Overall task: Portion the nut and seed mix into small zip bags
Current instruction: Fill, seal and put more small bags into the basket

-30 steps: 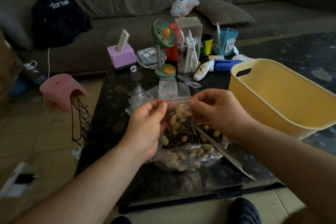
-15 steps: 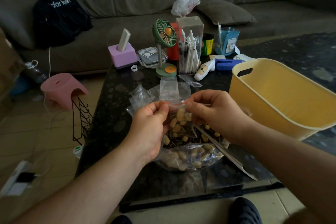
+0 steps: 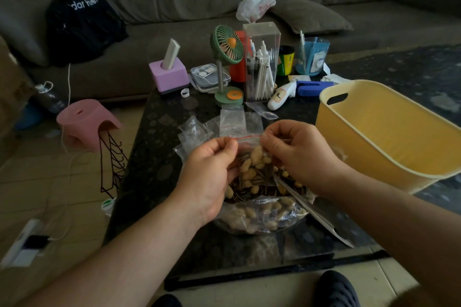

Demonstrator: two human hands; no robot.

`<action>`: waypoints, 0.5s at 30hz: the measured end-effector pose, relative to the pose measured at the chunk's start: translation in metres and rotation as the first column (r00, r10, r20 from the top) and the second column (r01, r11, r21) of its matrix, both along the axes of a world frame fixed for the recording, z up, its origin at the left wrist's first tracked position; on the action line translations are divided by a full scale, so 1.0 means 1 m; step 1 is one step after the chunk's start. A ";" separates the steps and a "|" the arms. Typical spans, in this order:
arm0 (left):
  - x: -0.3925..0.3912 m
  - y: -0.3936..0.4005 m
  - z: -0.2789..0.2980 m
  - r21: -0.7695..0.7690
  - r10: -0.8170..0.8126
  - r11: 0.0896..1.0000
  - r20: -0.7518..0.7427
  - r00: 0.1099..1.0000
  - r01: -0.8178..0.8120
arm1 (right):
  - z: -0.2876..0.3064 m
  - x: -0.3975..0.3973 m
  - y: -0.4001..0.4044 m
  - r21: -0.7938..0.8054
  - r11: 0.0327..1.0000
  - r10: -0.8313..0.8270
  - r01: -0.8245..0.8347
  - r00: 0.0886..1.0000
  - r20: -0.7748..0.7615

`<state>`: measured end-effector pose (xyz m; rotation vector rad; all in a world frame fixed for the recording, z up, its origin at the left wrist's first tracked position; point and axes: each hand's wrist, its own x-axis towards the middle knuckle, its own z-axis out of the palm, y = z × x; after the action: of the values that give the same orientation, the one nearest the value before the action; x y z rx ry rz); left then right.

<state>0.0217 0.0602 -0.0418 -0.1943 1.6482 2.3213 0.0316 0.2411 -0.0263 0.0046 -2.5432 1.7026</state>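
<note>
A small clear zip bag (image 3: 250,157) with a red strip along its top hangs between my hands, partly filled with peanuts and striped seeds. My left hand (image 3: 209,177) pinches its top left corner and my right hand (image 3: 299,154) pinches the top right. Directly under it lies a large clear bag of nut and seed mix (image 3: 262,209) on the dark table (image 3: 154,157). Several empty small zip bags (image 3: 232,119) lie just behind my hands.
A yellow plastic tub (image 3: 389,137) stands at the right, close to my right wrist. Behind the bags are a green desk fan (image 3: 227,65), a clear box of white pens (image 3: 261,65), a purple block (image 3: 169,75) and cups. A pink stool (image 3: 87,119) is on the floor left.
Both hands stay on the small bag's top corners; their fingers have shifted slightly along the red strip. The bag keeps its place above the big bag.
</note>
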 end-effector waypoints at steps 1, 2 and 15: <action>0.000 0.000 0.000 0.008 -0.007 1.000 -0.011 1.000 0.007 | 0.000 0.000 0.000 -0.022 1.000 -0.004 0.004 1.000 0.000; 0.001 -0.001 0.001 0.004 -0.014 1.000 -0.027 1.000 0.014 | 0.001 0.000 0.001 -0.047 0.999 -0.006 0.006 1.000 0.003; 0.007 0.003 -0.007 -0.211 -0.063 0.977 -0.202 0.977 0.019 | 0.001 0.003 -0.005 -0.098 0.987 0.132 -0.129 0.991 0.026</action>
<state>0.0286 0.0630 -0.0490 0.0420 1.9770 2.1992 0.0346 0.2364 -0.0255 0.1421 -2.5325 1.8863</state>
